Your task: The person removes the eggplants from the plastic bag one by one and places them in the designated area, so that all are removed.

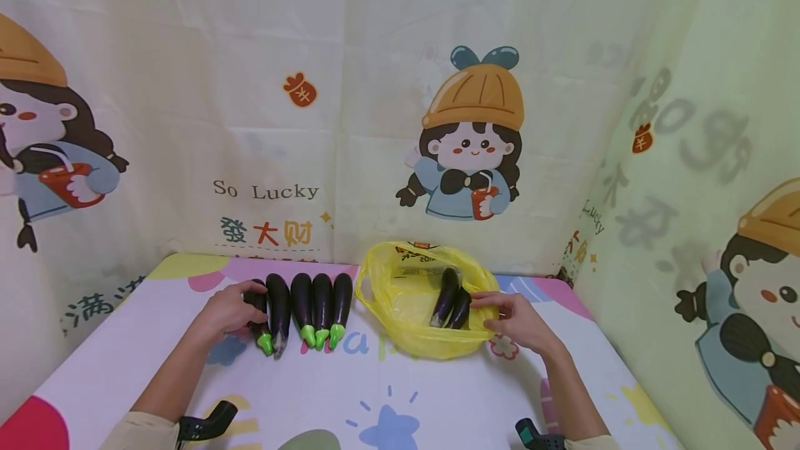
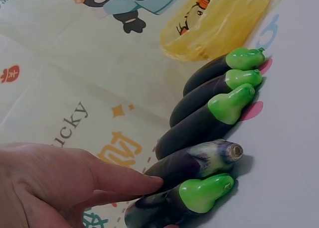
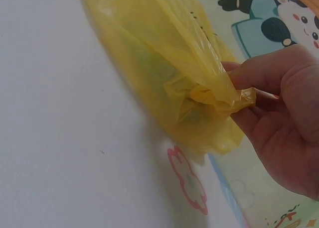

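Several dark purple eggplants lie side by side on the table, most with bright green caps. My left hand holds the leftmost eggplant, its index finger reaching between that one and the neighbouring eggplant, whose stem end is pale and streaked. To the right of the row, a yellow plastic bag lies with its mouth spread toward me. Two eggplants rest inside it, their lower ends partly covered by the bag. My right hand pinches the bag's right edge, where the plastic bunches up.
The table has a white cloth with colourful prints. Pale printed curtains rise behind it and along both sides. Each wrist wears a dark strapped device, the left one and the right one near the bottom of the head view.
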A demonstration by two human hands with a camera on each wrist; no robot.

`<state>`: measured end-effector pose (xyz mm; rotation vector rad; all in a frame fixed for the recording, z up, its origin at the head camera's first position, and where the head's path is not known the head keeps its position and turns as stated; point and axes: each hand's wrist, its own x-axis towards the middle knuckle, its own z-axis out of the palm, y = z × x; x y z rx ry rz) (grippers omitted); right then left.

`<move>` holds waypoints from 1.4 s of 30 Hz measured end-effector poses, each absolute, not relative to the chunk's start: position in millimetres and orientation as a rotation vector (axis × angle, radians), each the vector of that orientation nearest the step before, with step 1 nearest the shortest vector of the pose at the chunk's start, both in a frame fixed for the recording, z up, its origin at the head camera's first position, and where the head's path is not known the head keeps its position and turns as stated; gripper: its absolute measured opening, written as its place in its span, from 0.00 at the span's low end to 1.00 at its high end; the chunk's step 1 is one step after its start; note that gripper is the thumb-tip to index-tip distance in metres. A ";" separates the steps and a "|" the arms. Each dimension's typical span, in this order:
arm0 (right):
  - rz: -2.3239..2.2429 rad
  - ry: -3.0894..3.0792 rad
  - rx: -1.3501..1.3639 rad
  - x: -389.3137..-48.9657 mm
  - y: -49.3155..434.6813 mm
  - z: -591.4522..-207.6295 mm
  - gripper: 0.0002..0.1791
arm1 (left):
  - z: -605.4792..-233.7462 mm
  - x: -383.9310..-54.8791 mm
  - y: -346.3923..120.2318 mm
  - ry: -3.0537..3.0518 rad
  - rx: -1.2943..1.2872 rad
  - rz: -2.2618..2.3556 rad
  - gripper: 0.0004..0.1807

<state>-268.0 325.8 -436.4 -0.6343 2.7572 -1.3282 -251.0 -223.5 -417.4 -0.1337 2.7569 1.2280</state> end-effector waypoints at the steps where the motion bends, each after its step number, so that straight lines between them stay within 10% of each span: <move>1: -1.331 2.756 -0.639 -268.2 325.9 -436.7 0.18 | -417.5 -251.0 -223.6 2.754 -0.131 1.227 0.34; 22: -1.335 2.753 -0.619 -267.2 324.9 -435.9 0.18 | -400.3 -248.4 -223.9 2.929 -0.103 1.049 0.42; 42: -1.339 2.743 -0.609 -267.1 326.0 -436.4 0.19 | -376.1 -223.3 -167.7 3.077 0.210 1.153 0.25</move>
